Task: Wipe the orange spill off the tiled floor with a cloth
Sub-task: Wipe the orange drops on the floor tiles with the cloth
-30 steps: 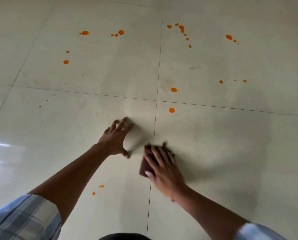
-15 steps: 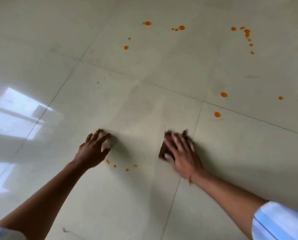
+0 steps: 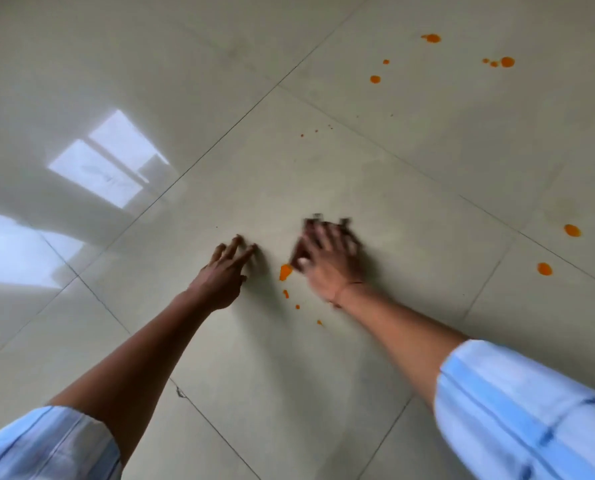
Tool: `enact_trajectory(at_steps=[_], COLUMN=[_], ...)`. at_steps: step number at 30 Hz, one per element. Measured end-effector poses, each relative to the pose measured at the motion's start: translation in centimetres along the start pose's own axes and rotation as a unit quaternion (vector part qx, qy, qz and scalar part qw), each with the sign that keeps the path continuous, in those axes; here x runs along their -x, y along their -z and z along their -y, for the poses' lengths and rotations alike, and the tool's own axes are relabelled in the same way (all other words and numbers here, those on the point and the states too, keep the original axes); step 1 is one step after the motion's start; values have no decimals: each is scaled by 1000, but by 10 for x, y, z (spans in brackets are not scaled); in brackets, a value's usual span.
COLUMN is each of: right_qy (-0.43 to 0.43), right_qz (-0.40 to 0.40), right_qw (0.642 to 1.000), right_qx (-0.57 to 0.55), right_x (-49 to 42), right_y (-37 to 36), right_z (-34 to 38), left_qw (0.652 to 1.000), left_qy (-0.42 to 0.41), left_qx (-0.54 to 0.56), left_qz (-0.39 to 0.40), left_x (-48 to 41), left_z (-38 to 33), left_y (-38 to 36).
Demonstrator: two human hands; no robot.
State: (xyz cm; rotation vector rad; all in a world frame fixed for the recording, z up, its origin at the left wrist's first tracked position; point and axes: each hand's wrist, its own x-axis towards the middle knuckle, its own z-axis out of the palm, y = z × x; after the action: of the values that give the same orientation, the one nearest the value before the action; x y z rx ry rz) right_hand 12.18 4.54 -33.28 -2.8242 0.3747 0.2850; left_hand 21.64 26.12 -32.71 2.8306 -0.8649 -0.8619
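Nearest drop (image 3: 285, 271): just left of cloth (image 3: 345, 226)
Right hand (image 3: 329, 259): flat, pressing cloth
Left hand (image 3: 224, 271): open, bracing on floor (image 3: 219, 81)

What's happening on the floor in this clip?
A person is kneeling or leaning over a glossy tiled floor, wiping up orange drops. The right hand presses a dark cloth flat on the tile, blurred with motion, right beside the biggest nearby orange splash. The left hand is braced on the floor, fingers spread. Many orange spots remain, including farther drops at upper right.
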Motion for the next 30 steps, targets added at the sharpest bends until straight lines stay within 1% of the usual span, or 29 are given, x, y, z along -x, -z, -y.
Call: enact_trajectory(at_steps=[1,2,3,4,5,6,7,8,9,10,11,12,13,14,15,16,17,19,20,21,22,23,24,25,26,27,28,29,30], right_qy=[38,87,137,166,168,149,108,58,14,-2,18,62,107,154,173,169,139,43,18,24,61,108,152,183,185,158,105,46,12], right_qz=[18,26,26,29,17,-6,-14,-36,-29,-12,-11,-10,-3,17,12,1,-1,-19,1,4,9,9,28,30,15,9,3,-16,-14], right_qw=[999,996,990,986,986,989,994,998,999,1000,1000,998,994,988,985,986,990,999,1000,1000,998,994,988,983,983,987,994,999,1000], right_qx=[-11,-7,-9,-11,-4,6,6,2,-3,-1,1,4,6,-3,5,11,14,4,-4,-1,-5,6,-1,-1,7,20,24,20,12], right_x=[6,24,52,81,97,93,73,44,14,-3,0,17,45,79,105,111,99,44,24,20,31,52,80,102,110,101,82,53,31], right_y=[-11,-21,-28,-30,-26,-21,-14,-5,-2,-4,-10,-21,-30,-33,-31,-27,-25,-16,-16,-21,-29,-38,-41,-37,-32,-27,-19,-14,-12], right_z=[28,41,34,12,-14,-38,-48,-44,-24,4,31,45,45,29,3,-18,-29,-6,22,50,67,68,54,27,-1,-21,-29,-21,1], left_qw=[1000,1000,999,999,999,998,998,998,998,998,998,998,998,998,999,999,999,999,999,999,999,999,999,999,998,998,998,998,998], left_qy=[3,10,17,19,20,20,20,22,24,24,22,22,23,23,21,21,21,22,21,19,18,18,17,17,18,19,21,23,24], left_qx=[3,6,8,9,12,12,10,12,12,10,5,3,-2,-6,-7,-6,-3,-2,-4,-7,-9,-9,-10,-10,-9,-6,-2,1,-1], left_qz=[11,21,30,39,47,52,56,60,63,61,56,52,50,51,49,46,44,47,46,45,44,45,47,51,54,55,56,59,66], left_x=[-1,0,1,2,4,6,6,7,7,6,6,6,7,9,10,11,12,13,13,12,13,13,13,13,13,14,14,14,13], left_z=[1,2,2,1,1,0,1,1,0,1,0,0,0,0,-1,-2,-3,-4,-4,-2,-1,-1,-1,-2,-3,-4,-5,-5,-5], left_y=[1,2,4,5,7,8,9,9,9,9,10,10,11,12,13,15,16,17,17,17,17,17,17,17,18,20,20,21,21])
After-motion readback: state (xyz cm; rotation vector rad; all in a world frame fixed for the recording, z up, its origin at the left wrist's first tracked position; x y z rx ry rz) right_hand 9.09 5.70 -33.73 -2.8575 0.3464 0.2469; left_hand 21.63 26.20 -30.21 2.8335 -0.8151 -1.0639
